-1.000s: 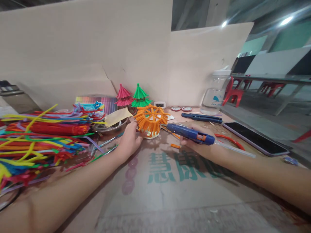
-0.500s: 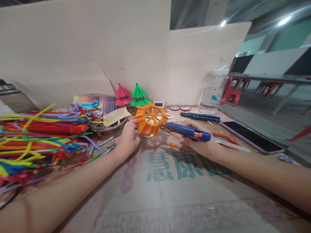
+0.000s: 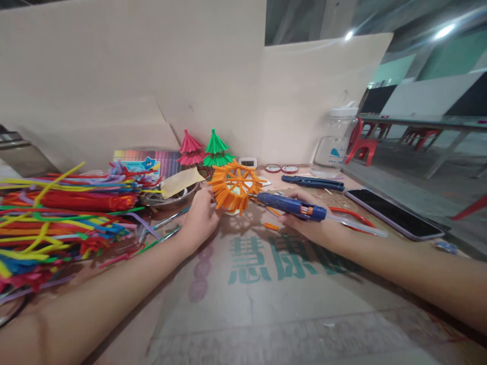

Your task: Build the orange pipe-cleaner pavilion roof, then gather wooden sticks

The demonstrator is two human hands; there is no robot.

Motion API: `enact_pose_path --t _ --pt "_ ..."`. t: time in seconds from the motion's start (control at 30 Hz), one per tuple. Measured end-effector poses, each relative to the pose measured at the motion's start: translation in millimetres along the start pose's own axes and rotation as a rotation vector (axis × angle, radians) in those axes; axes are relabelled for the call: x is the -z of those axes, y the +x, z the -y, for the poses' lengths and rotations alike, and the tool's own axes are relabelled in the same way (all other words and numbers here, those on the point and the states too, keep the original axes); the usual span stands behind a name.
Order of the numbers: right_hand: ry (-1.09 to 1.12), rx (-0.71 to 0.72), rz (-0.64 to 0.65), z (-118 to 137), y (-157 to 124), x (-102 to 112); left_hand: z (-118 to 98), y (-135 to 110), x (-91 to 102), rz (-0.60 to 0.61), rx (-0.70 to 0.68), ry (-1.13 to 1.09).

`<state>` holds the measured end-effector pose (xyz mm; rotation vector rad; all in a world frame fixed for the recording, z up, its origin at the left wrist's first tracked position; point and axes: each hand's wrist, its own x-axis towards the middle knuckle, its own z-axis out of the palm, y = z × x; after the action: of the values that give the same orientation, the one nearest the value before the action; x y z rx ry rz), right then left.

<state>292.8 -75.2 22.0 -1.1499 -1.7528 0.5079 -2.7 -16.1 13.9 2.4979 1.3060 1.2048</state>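
Note:
My left hand (image 3: 202,215) grips the left edge of an orange pipe-cleaner wheel (image 3: 224,195), which has spokes inside a ring of short fringe pieces. My right hand (image 3: 302,215) is wrapped round a blue hot glue gun (image 3: 281,203); a clear glue stick sticks out of its back end. The gun's nozzle meets the wheel's right side, though whether it touches cannot be made out. Below the nozzle a short orange pipe-cleaner piece (image 3: 271,226) lies on the cardboard (image 3: 243,314). Behind the wheel stand a pink pipe-cleaner tree (image 3: 189,147) and a green one (image 3: 215,147).
Bundles of coloured pipe cleaners (image 3: 68,213) cover the left side, with a metal bowl (image 3: 160,200) and a marker set (image 3: 148,161) behind. At right are a utility knife (image 3: 314,183), a phone (image 3: 393,213) and a water bottle (image 3: 333,144). A small digital timer (image 3: 248,162) stands at the back.
The glue gun and my right hand have shifted slightly left. The wheel and my left hand stay almost where they were.

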Motion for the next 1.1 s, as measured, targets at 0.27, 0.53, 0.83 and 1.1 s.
enact_pose_path --t 0.27,0.53,0.83,1.1 --pt "-0.038 0.012 -0.037 3.9 1.1 -0.3 0.4 -0.1 0.8 0.0 -0.001 -0.005" --pt "-0.056 -0.025 -0.029 2.9 1.8 -0.3 3.3 0.4 -0.6 -0.005 0.003 -0.004" --pt "-0.052 -0.02 -0.009 5.7 2.5 -0.3 1.8 1.2 -0.2 0.005 0.004 -0.016" --pt "-0.153 -0.069 0.029 1.9 1.6 -2.1 3.9 1.1 -0.7 -0.003 -0.005 -0.009"
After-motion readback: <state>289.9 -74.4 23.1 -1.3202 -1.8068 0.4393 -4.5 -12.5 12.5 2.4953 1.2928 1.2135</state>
